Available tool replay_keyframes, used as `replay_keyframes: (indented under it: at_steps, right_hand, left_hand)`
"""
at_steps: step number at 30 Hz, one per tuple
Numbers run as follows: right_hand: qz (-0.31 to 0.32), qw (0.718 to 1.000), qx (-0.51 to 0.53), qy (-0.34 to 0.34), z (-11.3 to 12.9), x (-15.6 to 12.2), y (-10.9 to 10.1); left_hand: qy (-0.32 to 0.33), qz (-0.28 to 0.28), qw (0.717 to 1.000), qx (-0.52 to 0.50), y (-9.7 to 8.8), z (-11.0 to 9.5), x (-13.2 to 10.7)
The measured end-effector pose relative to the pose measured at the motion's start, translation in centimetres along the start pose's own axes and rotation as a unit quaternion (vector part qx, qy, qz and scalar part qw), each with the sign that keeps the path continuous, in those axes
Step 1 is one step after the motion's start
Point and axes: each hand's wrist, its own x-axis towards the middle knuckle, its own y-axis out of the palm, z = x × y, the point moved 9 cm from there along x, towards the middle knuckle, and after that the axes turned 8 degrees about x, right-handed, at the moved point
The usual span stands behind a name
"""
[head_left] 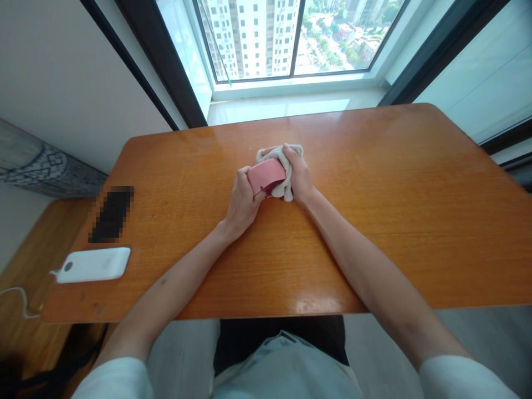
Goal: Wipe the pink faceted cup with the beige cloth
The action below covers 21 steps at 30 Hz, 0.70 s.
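Note:
A small pink box-like object [266, 174] is held just above the middle of the orange wooden table [374, 221]. My left hand [242, 202] grips its left end with curled fingers. My right hand [298, 174] is closed on a pale beige cloth [286, 160], which is pressed against the right side and top of the pink object. Part of the cloth hangs down below my right palm. The pink object's underside looks dark red.
A white power bank [93, 265] with a cable lies near the table's left front corner. Behind it lies a dark blurred-out rectangle [111, 214]. A lower wooden surface [25, 266] adjoins the table at left. A large window [291, 39] stands beyond the far edge.

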Motion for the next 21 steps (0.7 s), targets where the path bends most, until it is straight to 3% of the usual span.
replay_keyframes:
  at_steps: [4,6,8,10,12,14,16,19,21]
  right_hand:
    - [-0.018,0.999,0.03,0.017,-1.6,0.0,-0.4]
    - [-0.02,0.999,-0.047,-0.009,-0.4,-0.2,-0.1]
    - [0.004,0.981,-0.184,-0.058,1.8,-0.7,1.1]
    - [0.034,0.93,-0.346,-0.114,3.9,-1.7,3.3]
    - [0.049,0.858,-0.488,-0.155,5.2,-3.0,5.7]
    - [0.07,0.789,-0.583,-0.182,5.4,-4.4,8.3]
    - [0.093,0.739,-0.635,-0.203,5.1,-5.4,10.4]
    - [0.111,0.714,-0.657,-0.216,4.5,-5.9,11.7]
    - [0.11,0.732,-0.638,-0.212,4.6,-5.4,11.3]
  left_hand:
    - [-0.006,-0.001,1.0,-0.006,-0.2,0.4,0.0]
    - [-0.012,-0.004,1.0,0.0,-0.3,0.5,-0.1]
    - [-0.014,-0.005,1.0,0.008,-0.3,0.6,-0.1]
    - [-0.008,-0.005,1.0,0.01,-0.2,0.6,-0.1]
    - [0.012,-0.008,1.0,0.002,-0.1,0.5,-0.1]
    - [0.037,-0.011,0.999,-0.006,0.0,0.6,-0.2]
    - [0.045,-0.017,0.999,-0.006,0.1,1.0,-0.3]
    - [0.043,-0.024,0.999,0.004,0.0,1.5,-0.3]
    - [0.048,-0.016,0.999,0.008,0.1,1.0,-0.2]
